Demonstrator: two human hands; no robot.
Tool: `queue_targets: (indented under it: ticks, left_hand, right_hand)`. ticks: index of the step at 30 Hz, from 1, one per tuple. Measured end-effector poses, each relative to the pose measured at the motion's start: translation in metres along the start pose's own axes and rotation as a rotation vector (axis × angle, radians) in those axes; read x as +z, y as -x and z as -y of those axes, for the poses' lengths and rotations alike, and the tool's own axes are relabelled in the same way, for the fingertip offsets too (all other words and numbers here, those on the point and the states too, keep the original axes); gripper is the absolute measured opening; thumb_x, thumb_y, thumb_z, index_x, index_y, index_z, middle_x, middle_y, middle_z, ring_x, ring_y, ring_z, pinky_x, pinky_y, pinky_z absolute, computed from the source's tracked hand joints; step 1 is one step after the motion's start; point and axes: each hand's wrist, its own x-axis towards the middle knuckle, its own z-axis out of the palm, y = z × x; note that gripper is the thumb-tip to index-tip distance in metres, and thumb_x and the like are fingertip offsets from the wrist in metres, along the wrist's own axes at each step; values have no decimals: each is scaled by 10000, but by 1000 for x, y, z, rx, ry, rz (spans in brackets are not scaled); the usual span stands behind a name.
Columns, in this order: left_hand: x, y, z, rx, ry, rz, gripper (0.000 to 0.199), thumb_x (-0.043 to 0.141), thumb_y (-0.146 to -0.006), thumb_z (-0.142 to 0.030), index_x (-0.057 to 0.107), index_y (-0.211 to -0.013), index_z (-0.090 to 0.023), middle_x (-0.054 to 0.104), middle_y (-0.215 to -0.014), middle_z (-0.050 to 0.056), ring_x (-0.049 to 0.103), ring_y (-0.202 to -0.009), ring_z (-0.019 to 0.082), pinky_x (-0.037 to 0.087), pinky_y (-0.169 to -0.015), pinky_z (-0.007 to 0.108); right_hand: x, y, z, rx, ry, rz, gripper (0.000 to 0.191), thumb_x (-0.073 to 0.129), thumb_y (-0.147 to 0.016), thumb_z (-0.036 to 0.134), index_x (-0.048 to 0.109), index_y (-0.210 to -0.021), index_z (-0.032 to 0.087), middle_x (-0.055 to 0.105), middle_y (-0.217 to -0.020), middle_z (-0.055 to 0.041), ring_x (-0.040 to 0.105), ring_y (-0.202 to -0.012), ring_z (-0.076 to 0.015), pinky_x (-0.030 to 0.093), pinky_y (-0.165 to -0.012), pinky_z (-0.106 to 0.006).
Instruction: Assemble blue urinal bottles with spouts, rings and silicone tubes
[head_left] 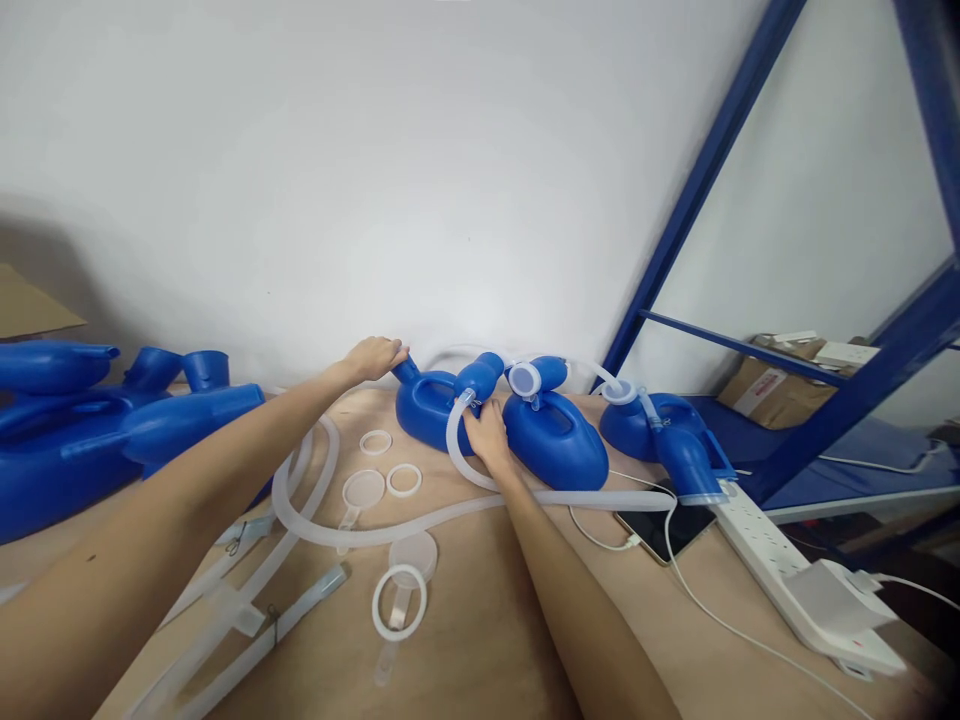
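My left hand (377,358) is closed round the narrow left end of a blue plastic urinal bottle (427,425), which lies near the wall. At the bottle's right end, my right hand (487,435) grips it just below a blue spout (480,377), its fingertips partly hidden. From that spout a clear tube (452,430) curves down toward the table. Beside my right hand lies a second blue urinal bottle (559,440) with a whitish cap (524,379). Another blue bottle (637,430) with a cap and spout sits farther right.
Several blue bottles (75,440) crowd the left side. White rings (404,480), translucent caps (412,556) and loose tubes (251,655) lie across the table (480,600). To the right are a dark tablet (667,535), a power strip (772,560) and a blue metal frame (697,180).
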Motion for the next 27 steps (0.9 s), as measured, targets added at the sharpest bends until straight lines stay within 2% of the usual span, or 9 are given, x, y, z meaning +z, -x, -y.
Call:
queue_targets:
  ticks: [5, 13, 16, 18, 20, 22, 24, 25, 27]
  left_hand:
    - [4, -2, -1, -8, 7, -15, 384, 556, -1039, -491, 676, -1145, -142, 715, -1094, 86, 691, -1002, 225, 551, -957, 465]
    - [-4, -2, 11, -115, 92, 31, 344, 645, -1009, -395, 654, -1254, -154, 679, -1240, 102, 682, -1069, 239, 594, -924, 451]
    - [-7, 3, 19, -249, 105, 25, 358, 653, -1004, -388, 647, -1281, -160, 663, -1288, 106, 671, -1113, 252, 584, -956, 472]
    - [-9, 8, 22, -387, 95, -12, 391, 640, -1008, -405, 630, -1320, -170, 628, -1365, 120, 627, -1223, 285, 530, -1043, 536]
    - [-12, 13, 23, -539, 83, -69, 466, 595, -1022, -417, 572, -1394, -137, 557, -1460, 189, 530, -1355, 366, 452, -1096, 626]
    - [-20, 18, 23, -649, 84, -120, 578, 580, -1013, -406, 476, -1463, -58, 472, -1514, 305, 432, -1420, 467, 429, -1068, 676]
    - [-31, 22, 23, -670, 114, -133, 637, 608, -981, -383, 441, -1469, -9, 475, -1484, 372, 437, -1396, 514, 465, -1017, 638]
    - [-37, 23, 22, -648, 143, -114, 611, 624, -966, -380, 481, -1436, -16, 536, -1431, 362, 494, -1349, 501, 494, -991, 587]
    - [-47, 24, 18, -561, 231, -22, 455, 624, -960, -403, 640, -1260, -62, 696, -1224, 275, 654, -1160, 409, 551, -906, 451]
  right_hand:
    - [3, 5, 4, 38, 25, -56, 575, 463, -999, 579, 602, -1363, 156, 592, -1402, -230, 541, -1365, -428, 416, -1125, -536]
    - [2, 5, 2, 7, 5, -72, 481, 490, -1003, 518, 640, -1308, 178, 616, -1349, -204, 569, -1330, -395, 431, -1113, -489]
    - [4, 5, 0, -11, -22, -78, 458, 533, -984, 488, 653, -1291, 171, 622, -1341, -200, 577, -1319, -392, 436, -1104, -485]
    - [4, 3, -2, -21, -43, -79, 461, 564, -966, 477, 661, -1279, 153, 629, -1331, -210, 576, -1318, -406, 434, -1101, -505]
    - [3, 1, -5, -39, -73, -68, 461, 595, -949, 467, 669, -1270, 144, 647, -1323, -208, 579, -1317, -403, 436, -1102, -505]
    - [1, -2, -9, -65, -111, -40, 458, 619, -935, 472, 681, -1258, 154, 674, -1314, -185, 597, -1306, -379, 447, -1101, -480]
    - [-2, -5, -13, -86, -149, -12, 458, 621, -931, 496, 696, -1242, 169, 702, -1298, -161, 625, -1276, -356, 466, -1090, -459]
    - [-3, -6, -14, -92, -166, -3, 460, 619, -930, 511, 704, -1231, 175, 713, -1288, -153, 638, -1258, -351, 477, -1081, -457]
    - [-4, -8, -18, -97, -195, 3, 464, 618, -923, 535, 717, -1206, 181, 729, -1268, -148, 657, -1228, -356, 491, -1065, -469]
